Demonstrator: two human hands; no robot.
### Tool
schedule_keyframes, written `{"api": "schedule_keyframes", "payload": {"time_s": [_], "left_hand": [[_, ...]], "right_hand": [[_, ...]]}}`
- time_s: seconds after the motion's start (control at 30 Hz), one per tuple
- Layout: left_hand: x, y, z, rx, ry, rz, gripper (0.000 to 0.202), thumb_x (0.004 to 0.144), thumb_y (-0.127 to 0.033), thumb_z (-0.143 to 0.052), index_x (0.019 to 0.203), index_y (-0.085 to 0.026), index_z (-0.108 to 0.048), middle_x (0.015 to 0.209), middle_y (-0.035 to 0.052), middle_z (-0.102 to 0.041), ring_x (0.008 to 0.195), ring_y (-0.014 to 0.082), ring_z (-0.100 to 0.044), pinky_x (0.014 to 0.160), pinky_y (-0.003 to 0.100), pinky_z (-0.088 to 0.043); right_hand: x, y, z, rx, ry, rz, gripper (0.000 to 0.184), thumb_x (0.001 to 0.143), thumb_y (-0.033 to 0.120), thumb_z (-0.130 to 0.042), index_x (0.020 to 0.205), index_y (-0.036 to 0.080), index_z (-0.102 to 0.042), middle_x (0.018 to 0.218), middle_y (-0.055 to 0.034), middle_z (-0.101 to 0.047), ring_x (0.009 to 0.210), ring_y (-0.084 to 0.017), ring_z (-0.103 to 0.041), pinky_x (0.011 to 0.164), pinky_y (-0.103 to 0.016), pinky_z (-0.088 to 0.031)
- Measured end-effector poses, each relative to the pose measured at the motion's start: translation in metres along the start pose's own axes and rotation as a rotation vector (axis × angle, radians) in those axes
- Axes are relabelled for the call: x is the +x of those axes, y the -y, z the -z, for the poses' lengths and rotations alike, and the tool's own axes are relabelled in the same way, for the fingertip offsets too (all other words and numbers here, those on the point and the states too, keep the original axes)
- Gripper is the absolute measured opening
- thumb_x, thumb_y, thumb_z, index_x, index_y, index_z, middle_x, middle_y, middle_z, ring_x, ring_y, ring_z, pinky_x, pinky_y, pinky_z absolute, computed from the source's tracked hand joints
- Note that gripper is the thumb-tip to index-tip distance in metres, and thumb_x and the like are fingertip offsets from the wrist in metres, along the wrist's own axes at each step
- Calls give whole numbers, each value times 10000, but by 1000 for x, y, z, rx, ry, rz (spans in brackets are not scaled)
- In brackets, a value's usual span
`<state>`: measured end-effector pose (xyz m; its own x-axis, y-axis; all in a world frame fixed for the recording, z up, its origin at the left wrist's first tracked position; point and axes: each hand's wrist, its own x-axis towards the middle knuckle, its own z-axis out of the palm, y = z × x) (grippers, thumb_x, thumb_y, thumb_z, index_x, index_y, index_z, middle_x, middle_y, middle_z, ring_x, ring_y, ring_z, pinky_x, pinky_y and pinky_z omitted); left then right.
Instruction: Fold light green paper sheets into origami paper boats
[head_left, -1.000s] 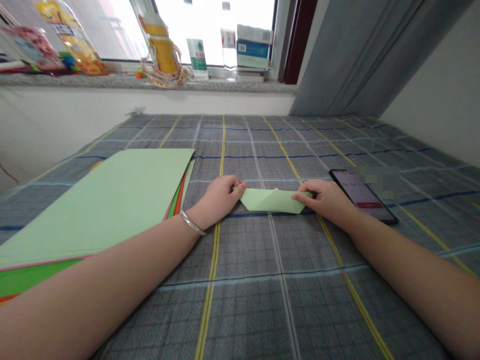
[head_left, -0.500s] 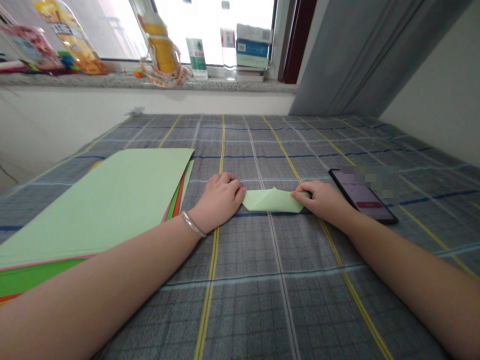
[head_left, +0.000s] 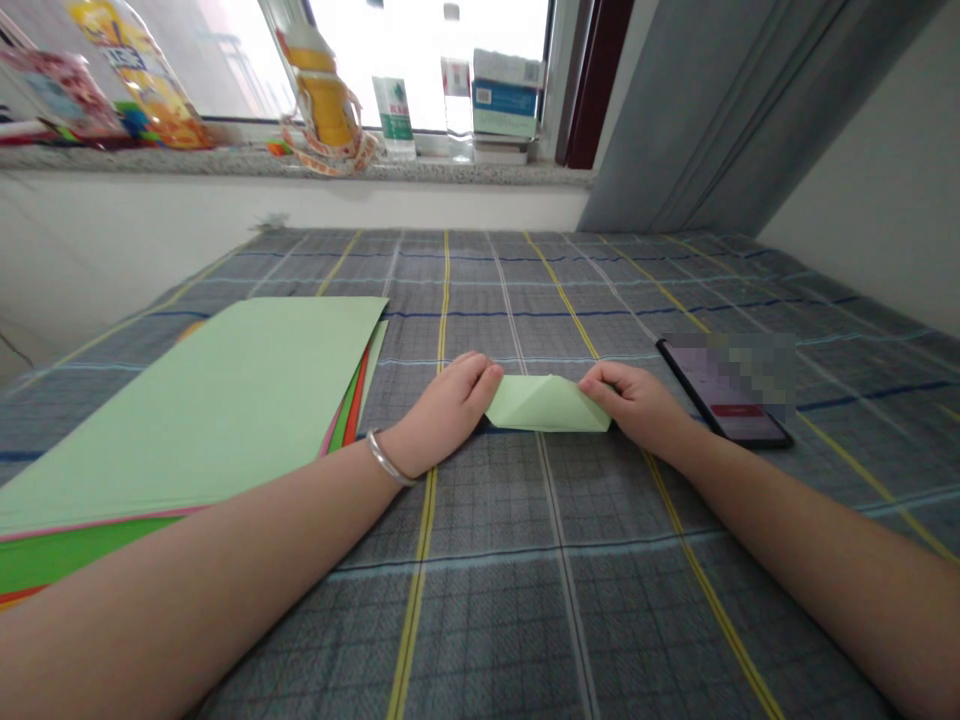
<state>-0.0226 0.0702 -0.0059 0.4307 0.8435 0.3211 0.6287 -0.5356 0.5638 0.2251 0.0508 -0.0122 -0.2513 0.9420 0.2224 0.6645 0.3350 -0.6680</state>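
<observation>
Well, the left hand (head_left: 450,410) and the right hand (head_left: 634,405) are curled but not clenched, their fingertips holding opposite ends of a folded pale green paper (head_left: 546,405). It lies between them, flat on a plaid bed cover (head_left: 517,570). If either hold relaxes, the fold could spring open, and uneven pressure could crease it off line. Left of the left hand lies a stack of coloured paper (head_left: 187,400), close enough for the forearm to nudge, with a metal bangle (head_left: 388,460) on that wrist. Right of the right hand, a smartphone (head_left: 724,395) sits near, in the way of any wide sweep. Farther ahead, a plastic bottle (head_left: 394,118) and boxes (head_left: 506,95) stand on a windowsill (head_left: 225,163).
</observation>
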Motion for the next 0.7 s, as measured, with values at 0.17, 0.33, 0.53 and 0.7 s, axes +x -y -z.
{"api": "schedule_keyframes", "payload": {"time_s": [0.17, 0.33, 0.53, 0.7], "left_hand": [[-2, -1, 1, 232, 105, -87, 368, 947, -313, -322, 718, -165, -570, 801, 44, -594, 811, 188, -552, 856, 392, -430], [-11, -8, -2, 499, 79, -216, 284, 930, -286, -380, 868, -166, -629, 933, 59, -615, 918, 207, -569, 1079, 531, -242], [-17, -16, -2, 502, 94, -322, 319, 970, -333, -327, 1002, -164, -595, 964, 57, -632, 969, 199, -593, 1136, 499, -188], [-19, -18, -2, 527, 103, -418, 428, 957, -450, -356, 1190, -136, -532, 1143, 113, -619, 1163, 257, -533, 1160, 501, -132]], "right_hand": [[-1, -1, -3, -140, 26, 103, 255, 888, 362, -487, 732, 196, -601, 741, -14, -625, 743, -169, -552, 682, -292, -385], [-3, 5, -4, -340, 66, 322, 257, 929, 325, -440, 826, 183, -628, 825, -40, -664, 827, -187, -554, 782, -321, -375], [-8, 16, -1, -454, 104, 452, 397, 949, 475, -362, 920, 183, -631, 855, -54, -662, 846, -214, -552, 802, -352, -345], [-9, 22, -7, -554, 155, 454, 473, 870, 610, -440, 878, 166, -606, 822, -71, -647, 788, -222, -546, 707, -337, -345]]}}
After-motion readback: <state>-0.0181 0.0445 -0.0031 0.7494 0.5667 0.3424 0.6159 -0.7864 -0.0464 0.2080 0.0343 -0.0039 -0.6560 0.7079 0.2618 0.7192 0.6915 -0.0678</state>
